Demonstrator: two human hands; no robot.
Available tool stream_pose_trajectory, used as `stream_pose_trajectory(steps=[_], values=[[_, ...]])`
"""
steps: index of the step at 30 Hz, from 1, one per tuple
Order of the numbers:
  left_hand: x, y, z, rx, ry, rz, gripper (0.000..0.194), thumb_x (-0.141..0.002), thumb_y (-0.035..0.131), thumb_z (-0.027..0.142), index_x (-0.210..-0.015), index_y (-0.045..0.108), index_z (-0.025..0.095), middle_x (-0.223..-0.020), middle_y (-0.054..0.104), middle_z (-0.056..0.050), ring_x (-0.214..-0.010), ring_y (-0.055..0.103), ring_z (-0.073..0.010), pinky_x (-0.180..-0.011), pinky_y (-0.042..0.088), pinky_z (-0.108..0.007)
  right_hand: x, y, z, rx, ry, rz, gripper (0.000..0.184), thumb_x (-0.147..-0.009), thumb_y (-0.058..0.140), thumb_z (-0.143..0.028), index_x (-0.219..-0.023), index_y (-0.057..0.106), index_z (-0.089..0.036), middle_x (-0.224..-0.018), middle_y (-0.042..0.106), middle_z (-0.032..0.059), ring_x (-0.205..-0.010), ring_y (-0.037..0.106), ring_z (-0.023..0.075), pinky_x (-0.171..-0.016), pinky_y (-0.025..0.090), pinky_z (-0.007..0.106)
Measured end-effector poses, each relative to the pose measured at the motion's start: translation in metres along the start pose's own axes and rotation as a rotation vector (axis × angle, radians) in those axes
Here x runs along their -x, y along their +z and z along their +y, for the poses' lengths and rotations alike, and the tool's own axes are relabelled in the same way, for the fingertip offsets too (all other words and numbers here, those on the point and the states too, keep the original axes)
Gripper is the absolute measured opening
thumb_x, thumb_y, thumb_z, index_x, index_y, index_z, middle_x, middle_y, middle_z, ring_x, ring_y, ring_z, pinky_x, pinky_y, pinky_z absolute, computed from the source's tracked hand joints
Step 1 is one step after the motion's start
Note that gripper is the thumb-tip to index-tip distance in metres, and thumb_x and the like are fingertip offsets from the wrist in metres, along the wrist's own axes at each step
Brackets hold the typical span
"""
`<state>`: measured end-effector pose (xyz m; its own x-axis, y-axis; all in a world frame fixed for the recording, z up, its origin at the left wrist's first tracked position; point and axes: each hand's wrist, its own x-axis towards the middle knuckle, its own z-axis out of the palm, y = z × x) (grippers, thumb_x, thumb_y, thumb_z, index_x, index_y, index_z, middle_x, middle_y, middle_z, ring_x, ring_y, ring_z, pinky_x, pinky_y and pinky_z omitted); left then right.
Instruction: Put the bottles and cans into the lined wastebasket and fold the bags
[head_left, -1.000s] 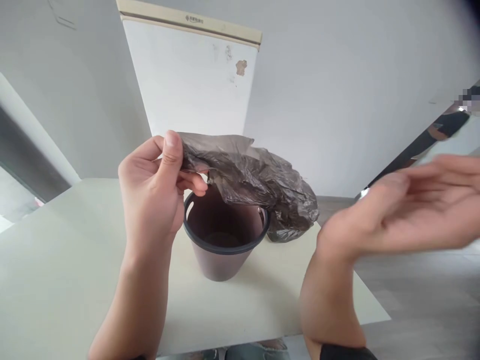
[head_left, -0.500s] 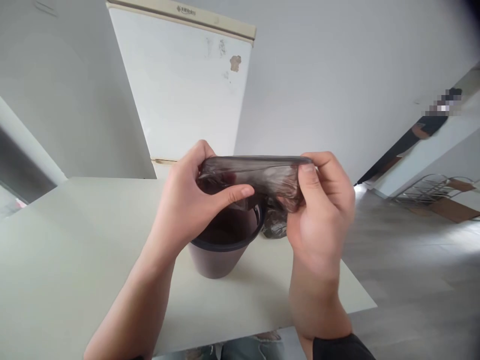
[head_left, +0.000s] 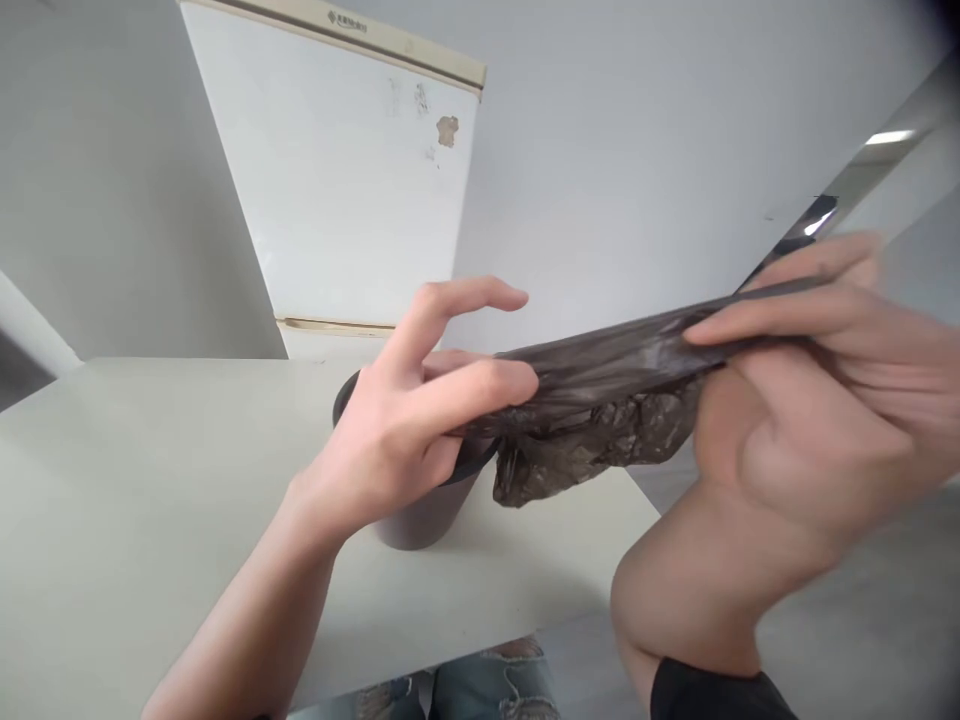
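Observation:
A dark, thin plastic garbage bag (head_left: 600, 400) is stretched between my two hands, its crumpled lower part hanging down. My left hand (head_left: 420, 410) grips its left end between thumb and fingers, with the index finger lifted off. My right hand (head_left: 825, 370) pinches the other end and is slightly blurred. Behind and below my left hand, a round trash can (head_left: 427, 515) with a dark rim stands upright on the table. My left hand and the bag hide most of its mouth.
The pale table (head_left: 187, 530) spreads under my arms, its right edge dropping to the grey floor. Behind it a white refrigerator (head_left: 345, 180) stands against the grey wall (head_left: 637, 150). My jeans (head_left: 487, 685) show at the table's near edge.
My right hand has moved far to the right, drawing the bag out longer and at a slant. My left index finger has lifted. The view has shifted slightly.

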<state>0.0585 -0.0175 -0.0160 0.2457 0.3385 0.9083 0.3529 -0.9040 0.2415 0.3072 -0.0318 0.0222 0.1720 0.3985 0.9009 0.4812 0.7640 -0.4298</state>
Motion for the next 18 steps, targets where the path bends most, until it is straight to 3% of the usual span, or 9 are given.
stream_pose_trajectory(steps=[2,4,8,12,14,15,17,18], values=[[0.001,0.003,0.003,0.056,-0.08,-0.039,0.037,-0.086,0.058,0.003,-0.091,0.077,0.034,-0.149,0.061,-0.001,-0.103,0.075,-0.0279,-0.075,0.061,-0.042,-0.001,-0.005,0.002,0.117,-0.099,0.009,0.029,-0.096,0.065,-0.026,-0.097,0.088,-0.044,-0.108,0.065,0.0091,-0.14,0.053,0.0469,-0.08,0.063,0.056],[0.001,0.007,0.008,0.113,-0.149,-0.035,0.028,-0.085,0.063,0.009,-0.087,0.078,0.032,-0.144,0.066,-0.003,-0.093,0.074,-0.0257,-0.073,0.061,-0.041,-0.002,-0.011,0.003,0.201,-0.193,-0.059,0.031,-0.098,0.063,-0.024,-0.108,0.088,-0.041,-0.124,0.063,0.0095,-0.148,0.045,0.0492,-0.084,0.064,0.057],[0.001,0.011,0.02,0.177,-0.352,0.104,0.025,-0.085,0.068,0.013,-0.101,0.078,0.029,-0.112,0.077,-0.005,-0.096,0.073,-0.0263,-0.075,0.062,-0.038,0.003,-0.024,-0.007,0.458,-0.243,-0.169,0.042,-0.092,0.067,-0.014,-0.123,0.082,-0.038,-0.144,0.057,0.0106,-0.145,0.049,0.0464,-0.1,0.061,0.062],[0.001,0.012,0.029,0.303,-0.509,0.205,0.022,-0.091,0.067,0.015,-0.107,0.073,0.029,-0.091,0.074,-0.002,-0.078,0.069,-0.0197,-0.065,0.058,-0.033,0.031,-0.038,-0.016,0.501,-0.234,-0.19,0.049,-0.091,0.078,-0.024,-0.136,0.072,-0.039,-0.153,0.057,0.0087,-0.147,0.049,0.0442,-0.107,0.057,0.065],[0.001,0.012,0.03,0.374,-0.536,0.196,0.016,-0.093,0.067,0.017,-0.103,0.072,0.029,-0.086,0.072,-0.002,-0.072,0.066,-0.0177,-0.059,0.055,-0.031,0.05,-0.046,-0.012,0.431,-0.138,-0.302,0.062,-0.09,0.083,-0.031,-0.148,0.063,-0.036,-0.143,0.065,0.0107,-0.132,0.062,0.0395,-0.1,0.061,0.06],[0.001,0.012,0.03,0.406,-0.55,0.189,0.014,-0.094,0.067,0.018,-0.102,0.071,0.028,-0.086,0.071,-0.002,-0.07,0.065,-0.017,-0.056,0.053,-0.03,0.058,-0.05,-0.007,0.386,-0.047,-0.392,0.063,-0.091,0.083,-0.033,-0.15,0.061,-0.033,-0.13,0.072,0.0102,-0.115,0.069,0.0347,-0.091,0.064,0.054],[0.001,0.011,0.029,0.447,-0.585,0.18,0.012,-0.092,0.067,0.019,-0.101,0.071,0.027,-0.087,0.07,-0.003,-0.069,0.065,-0.0159,-0.053,0.051,-0.028,0.068,-0.058,0.005,0.303,0.173,-0.517,0.047,-0.095,0.078,-0.035,-0.141,0.068,-0.029,-0.095,0.075,0.0043,-0.078,0.07,0.0232,-0.067,0.061,0.039],[0.001,0.01,0.027,0.453,-0.604,0.172,0.014,-0.09,0.069,0.018,-0.101,0.071,0.027,-0.089,0.07,-0.003,-0.068,0.066,-0.0155,-0.053,0.05,-0.027,0.07,-0.061,0.012,0.271,0.266,-0.506,0.036,-0.098,0.075,-0.035,-0.132,0.073,-0.027,-0.082,0.071,0.001,-0.065,0.064,0.0187,-0.058,0.055,0.033]])
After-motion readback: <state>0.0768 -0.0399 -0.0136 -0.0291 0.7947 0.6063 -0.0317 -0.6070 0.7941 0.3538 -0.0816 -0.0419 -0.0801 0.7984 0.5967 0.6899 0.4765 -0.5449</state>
